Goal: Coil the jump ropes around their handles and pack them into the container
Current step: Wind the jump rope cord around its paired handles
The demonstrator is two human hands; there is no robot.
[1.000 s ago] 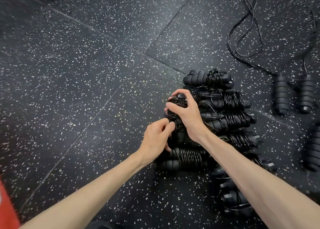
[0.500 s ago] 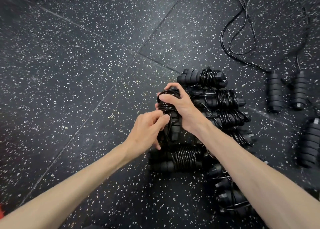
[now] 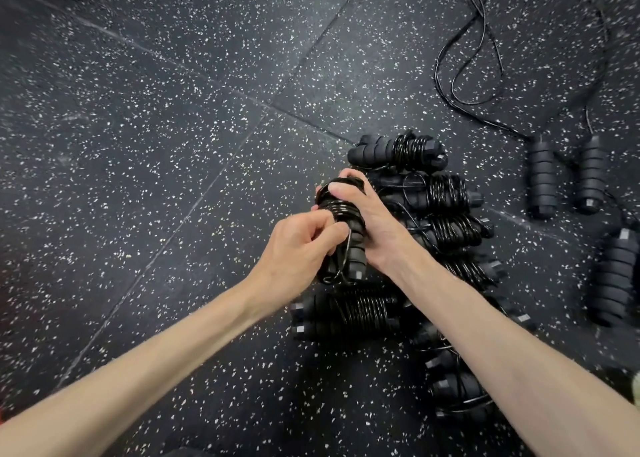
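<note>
Right hand (image 3: 372,228): I see it gripping the coiled jump rope (image 3: 341,211), held above the floor (image 3: 173,145).
Left hand (image 3: 298,252): fingers curled, pinching the rope's loose end at the handles.
Finished bundles (image 3: 443,193): stacked just behind.
Uncoiled rope (image 3: 464,58): far right.

Right forearm (image 3: 502,335) covers most of the coiled bundles (image 3: 446,235) stacked behind it, so count there can't be told. Loose rope (image 3: 464,51) beyond the stack runs off the top edge. Handle pair (image 3: 613,276) right of the stack is motion-blurred, partly cut by the right edge.
</note>
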